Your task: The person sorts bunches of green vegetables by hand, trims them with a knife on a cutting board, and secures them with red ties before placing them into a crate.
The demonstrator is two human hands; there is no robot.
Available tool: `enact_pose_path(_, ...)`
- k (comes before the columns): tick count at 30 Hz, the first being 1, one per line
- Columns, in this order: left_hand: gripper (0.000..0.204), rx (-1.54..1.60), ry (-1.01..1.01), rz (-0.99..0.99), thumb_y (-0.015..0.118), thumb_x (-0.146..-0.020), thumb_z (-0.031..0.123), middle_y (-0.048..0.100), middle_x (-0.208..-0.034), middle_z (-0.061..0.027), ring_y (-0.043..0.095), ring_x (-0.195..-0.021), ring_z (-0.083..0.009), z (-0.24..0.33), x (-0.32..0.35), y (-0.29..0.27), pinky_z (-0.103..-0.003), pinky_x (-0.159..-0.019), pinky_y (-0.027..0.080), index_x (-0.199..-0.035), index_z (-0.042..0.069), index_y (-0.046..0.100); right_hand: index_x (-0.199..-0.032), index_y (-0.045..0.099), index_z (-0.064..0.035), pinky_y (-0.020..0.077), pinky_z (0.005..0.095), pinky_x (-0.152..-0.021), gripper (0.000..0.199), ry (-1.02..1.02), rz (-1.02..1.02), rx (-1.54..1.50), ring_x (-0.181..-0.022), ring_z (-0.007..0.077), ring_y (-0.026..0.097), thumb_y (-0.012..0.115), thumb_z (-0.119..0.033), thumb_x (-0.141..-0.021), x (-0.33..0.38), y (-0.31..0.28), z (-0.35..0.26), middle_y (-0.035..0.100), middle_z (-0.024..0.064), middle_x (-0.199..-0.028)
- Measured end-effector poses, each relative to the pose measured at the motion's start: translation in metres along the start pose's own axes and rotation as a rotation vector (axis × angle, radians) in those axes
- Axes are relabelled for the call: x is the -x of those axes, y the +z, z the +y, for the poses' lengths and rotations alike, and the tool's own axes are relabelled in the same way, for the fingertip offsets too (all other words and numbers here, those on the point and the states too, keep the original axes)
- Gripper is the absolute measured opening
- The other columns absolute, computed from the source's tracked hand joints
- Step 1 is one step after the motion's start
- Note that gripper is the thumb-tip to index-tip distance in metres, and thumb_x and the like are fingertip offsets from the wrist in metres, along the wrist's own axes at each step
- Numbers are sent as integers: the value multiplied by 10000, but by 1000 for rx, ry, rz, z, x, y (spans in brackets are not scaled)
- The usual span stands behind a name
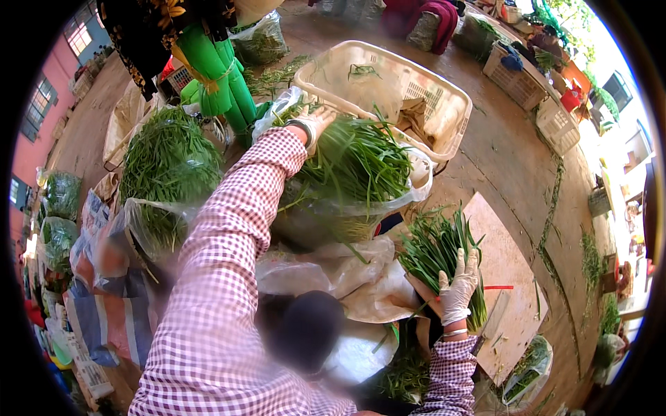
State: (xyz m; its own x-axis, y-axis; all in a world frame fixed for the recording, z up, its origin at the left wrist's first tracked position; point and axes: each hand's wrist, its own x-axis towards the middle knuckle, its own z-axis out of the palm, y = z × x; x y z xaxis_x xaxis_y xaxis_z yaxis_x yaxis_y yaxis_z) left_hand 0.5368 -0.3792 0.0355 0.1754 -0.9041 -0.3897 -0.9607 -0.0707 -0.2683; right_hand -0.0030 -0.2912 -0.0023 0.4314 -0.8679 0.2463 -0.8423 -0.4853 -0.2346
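Observation:
My left hand [316, 125], in a pale thin glove, reaches forward to the far left edge of a heap of long flat green leaves like garlic chives [368, 156]. Its fingers look stretched out over the leaves. A clear plastic bag [326, 215] holds that heap. On a tilted board [510, 260] at the right lies a thick bunch of garlic chives [433, 243]. My right hand [458, 288], gloved too, rests on this bunch with fingers spread and thumb apart. Beside the hand, a flat strip [495, 314] and a thin red strip [501, 287] lie on the board.
A cream plastic crate [451, 104] stands beyond the heap. Another large leaf heap [170, 156] fills a bag at the left, near green wrapped legs [236, 90]. A striped woven sack [114, 305] sits lower left. More crates [517, 76] line the far right.

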Motion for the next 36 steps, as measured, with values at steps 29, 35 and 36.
enact_pose_path(29, 986, -35, -24, 319, 807, -667, 251, 367, -1516, -155, 511, -1240, -299, 0, 40, 84, -432, -1015, 397, -1496, 98, 295, -1367, 508, -53, 387, 455, -1055, 657, -153, -150, -128, -1263, 412, 442, 726, -124, -751, 6, 25, -61, 365, 224, -1497)
enact_pose_path(35, 357, 82, 21, 321, 707, -708, 119, 706, -922, -108, 665, -957, -324, -16, 33, 64, -438, -860, 468, -1056, 128, 623, -1365, 504, -46, 383, 467, -1052, 641, -124, -172, -136, -1267, 424, 433, 704, -109, -759, 16, 16, -60, 354, 236, -1500)
enact_pose_path(36, 391, 90, 17, 309, 704, -709, 111, 706, -947, -130, 671, -957, -337, -15, 37, 53, -439, -861, 481, -1091, 117, 620, -1362, 507, -44, 381, 469, -1053, 637, -116, -166, -140, -1270, 424, 431, 702, -105, -759, 19, 14, -59, 354, 238, -1499)
